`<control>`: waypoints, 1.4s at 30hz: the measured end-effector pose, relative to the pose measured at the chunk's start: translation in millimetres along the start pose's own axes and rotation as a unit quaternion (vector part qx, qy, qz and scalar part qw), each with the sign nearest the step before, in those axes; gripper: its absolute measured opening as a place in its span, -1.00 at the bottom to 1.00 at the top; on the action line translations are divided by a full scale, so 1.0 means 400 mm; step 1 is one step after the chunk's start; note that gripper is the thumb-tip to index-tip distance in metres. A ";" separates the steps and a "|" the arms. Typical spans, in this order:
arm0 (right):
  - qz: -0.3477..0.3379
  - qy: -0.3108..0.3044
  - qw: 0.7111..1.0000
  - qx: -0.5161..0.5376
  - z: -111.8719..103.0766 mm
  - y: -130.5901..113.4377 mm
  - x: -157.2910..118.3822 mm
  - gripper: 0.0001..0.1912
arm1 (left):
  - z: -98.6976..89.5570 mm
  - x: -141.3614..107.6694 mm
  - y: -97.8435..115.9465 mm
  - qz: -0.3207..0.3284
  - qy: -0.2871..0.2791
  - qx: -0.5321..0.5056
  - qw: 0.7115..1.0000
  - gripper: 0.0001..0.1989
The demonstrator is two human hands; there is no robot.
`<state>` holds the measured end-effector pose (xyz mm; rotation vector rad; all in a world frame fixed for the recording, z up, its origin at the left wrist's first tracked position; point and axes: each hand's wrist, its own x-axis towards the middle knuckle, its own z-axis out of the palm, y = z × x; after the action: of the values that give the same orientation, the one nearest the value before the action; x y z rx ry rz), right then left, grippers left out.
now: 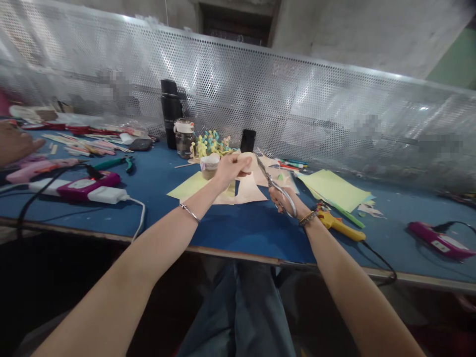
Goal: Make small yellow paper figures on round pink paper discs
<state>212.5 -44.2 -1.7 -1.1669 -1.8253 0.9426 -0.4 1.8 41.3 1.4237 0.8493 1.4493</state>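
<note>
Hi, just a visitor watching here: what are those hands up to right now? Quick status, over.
Left hand: gripping a beige craft piece. Right hand: holding steel scissors, tips beside the piece. Small cup just beyond left hand.

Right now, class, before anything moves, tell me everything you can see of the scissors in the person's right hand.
The scissors look like silvery metal. Their long, narrow blades appear nearly closed and slant up and away over the blue table. The looped handles sit in the right hand, the only thing clearly touching them. Blur hides the finer detail.
</note>
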 end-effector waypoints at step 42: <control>-0.001 0.032 0.994 -0.105 -0.002 -0.019 -0.007 -0.52 | -0.008 -0.001 0.014 0.002 0.020 0.028 0.999 -0.83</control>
<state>211.1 -48.9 4.6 -1.3071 -1.9081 0.7152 -4.3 -0.1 45.9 1.4418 0.9194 1.4719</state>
